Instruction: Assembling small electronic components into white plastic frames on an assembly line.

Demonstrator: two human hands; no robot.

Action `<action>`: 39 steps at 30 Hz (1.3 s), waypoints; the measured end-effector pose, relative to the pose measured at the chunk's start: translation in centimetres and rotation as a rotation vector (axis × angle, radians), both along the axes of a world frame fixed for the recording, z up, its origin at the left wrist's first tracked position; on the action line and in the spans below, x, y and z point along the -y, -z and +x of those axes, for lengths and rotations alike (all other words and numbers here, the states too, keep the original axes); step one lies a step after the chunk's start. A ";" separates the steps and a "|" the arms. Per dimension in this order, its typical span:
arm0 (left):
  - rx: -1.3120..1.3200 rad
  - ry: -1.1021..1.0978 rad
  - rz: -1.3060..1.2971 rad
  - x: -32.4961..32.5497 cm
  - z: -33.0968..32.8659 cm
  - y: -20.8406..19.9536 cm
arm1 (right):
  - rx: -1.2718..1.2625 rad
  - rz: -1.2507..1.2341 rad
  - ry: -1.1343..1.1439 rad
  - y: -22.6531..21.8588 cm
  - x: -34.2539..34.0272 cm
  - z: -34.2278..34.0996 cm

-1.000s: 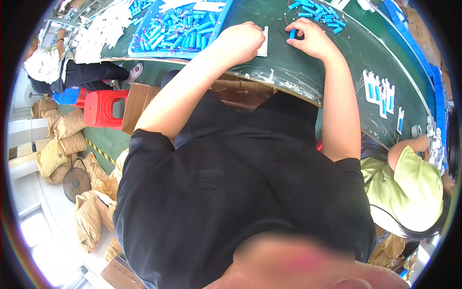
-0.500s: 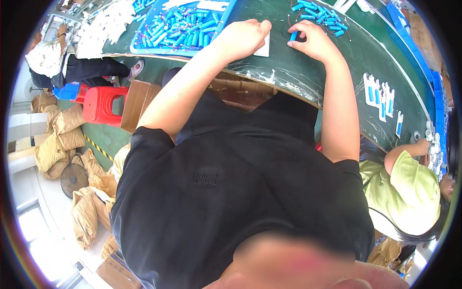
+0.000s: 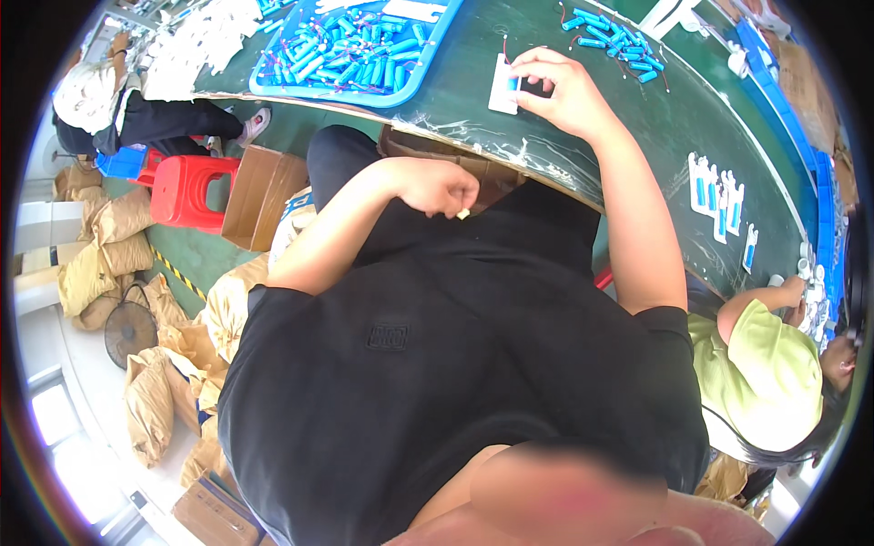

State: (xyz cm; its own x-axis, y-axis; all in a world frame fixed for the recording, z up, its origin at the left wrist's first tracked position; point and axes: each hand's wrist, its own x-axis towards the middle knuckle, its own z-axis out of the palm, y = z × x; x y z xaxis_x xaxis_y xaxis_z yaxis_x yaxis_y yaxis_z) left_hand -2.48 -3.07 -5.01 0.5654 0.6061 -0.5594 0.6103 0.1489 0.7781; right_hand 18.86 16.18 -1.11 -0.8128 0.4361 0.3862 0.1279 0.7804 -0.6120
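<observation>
My right hand (image 3: 566, 93) is over the green table and pinches a blue cylindrical battery (image 3: 513, 83) between thumb and fingers. The battery lies against a flat white plastic piece (image 3: 500, 96), and a thin red wire stands out beyond its far end. Off the table's near edge, above my lap, my left hand (image 3: 435, 187) is closed with its fingers curled. A small pale yellow piece (image 3: 462, 215) shows at its fingertips; its kind is too small to make out.
A blue tray (image 3: 401, 98) of wired blue batteries sits at left, beside white plastic parts (image 3: 205, 45). Loose batteries (image 3: 619, 45) lie at far right. White pieces with batteries (image 3: 719, 196) lie near a co-worker in a yellow-green shirt (image 3: 760, 373). A red stool (image 3: 187, 193) stands at left.
My left hand has drawn back from the table to above my lap, with a pale piece at its fingertips. My right hand has moved left, bringing the battery onto the white piece.
</observation>
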 end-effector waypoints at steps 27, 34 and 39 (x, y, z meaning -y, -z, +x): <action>-0.849 -0.066 0.762 -0.8 1.5 7.4 | 0.194 0.161 0.514 -0.7 7.8 11.6; 0.552 -0.140 0.470 -2.2 -3.3 -14.1 | 0.302 0.577 0.954 -5.5 7.8 19.3; -0.416 -0.444 1.302 -13.8 -10.4 -13.0 | 0.044 0.250 0.514 -7.4 -0.2 11.3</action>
State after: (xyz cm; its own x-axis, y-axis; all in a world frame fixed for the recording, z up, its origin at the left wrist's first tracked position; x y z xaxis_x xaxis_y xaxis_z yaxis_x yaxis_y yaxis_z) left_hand -12.90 10.72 7.97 0.1338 0.8855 0.4449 0.9157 -0.2821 0.2863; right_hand 30.18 16.35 6.29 -0.5381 0.6790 0.4994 0.5503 0.7318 -0.4021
